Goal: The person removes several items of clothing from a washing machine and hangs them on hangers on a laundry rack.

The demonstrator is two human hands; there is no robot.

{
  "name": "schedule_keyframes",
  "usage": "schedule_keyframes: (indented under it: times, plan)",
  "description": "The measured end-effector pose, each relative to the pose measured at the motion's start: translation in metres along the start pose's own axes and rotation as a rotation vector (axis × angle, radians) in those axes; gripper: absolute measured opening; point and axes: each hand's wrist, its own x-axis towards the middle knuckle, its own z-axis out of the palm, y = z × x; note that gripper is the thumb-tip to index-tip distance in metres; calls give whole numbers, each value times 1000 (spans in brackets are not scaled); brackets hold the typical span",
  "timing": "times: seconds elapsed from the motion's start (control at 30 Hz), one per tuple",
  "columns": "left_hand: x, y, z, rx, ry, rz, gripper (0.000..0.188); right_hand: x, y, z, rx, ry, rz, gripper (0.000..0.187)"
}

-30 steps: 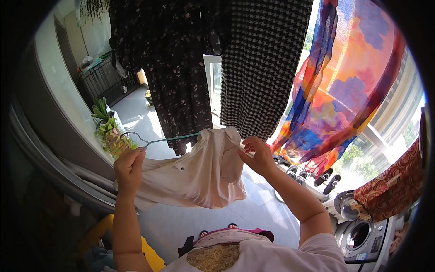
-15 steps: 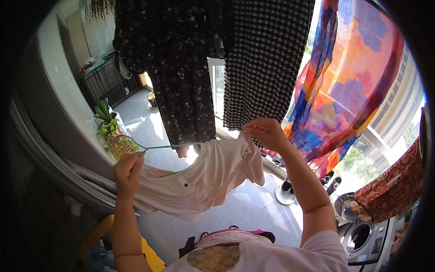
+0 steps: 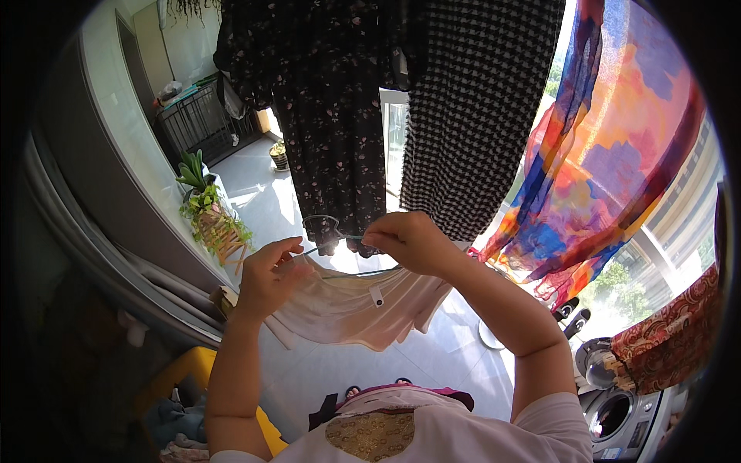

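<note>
A pale pinkish-white shirt with a small tag at its neckline hangs on a thin blue-green hanger in front of me. My right hand pinches the hanger's right arm near the base of its dark hook, which points up. My left hand is beside the hanger's left arm and the shirt's left shoulder. Its fingers are apart, and the thumb looks blurred.
Ahead hang a black floral garment, a houndstooth cloth and a colourful sheer scarf. Potted plants line the left side. A yellow basket with clothes stands lower left, a washing machine lower right.
My right hand has moved from the shirt's right shoulder to the hanger near its hook. My left hand has left the hook's base and opened. The hanger's hook now points up rather than left.
</note>
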Motion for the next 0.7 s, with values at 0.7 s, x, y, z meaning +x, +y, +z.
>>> schedule_keyframes:
  times: [0.7]
  plan:
    - [21, 0, -18, 169, 135, 89, 23, -3, -7, -46, -138, 190, -124, 12]
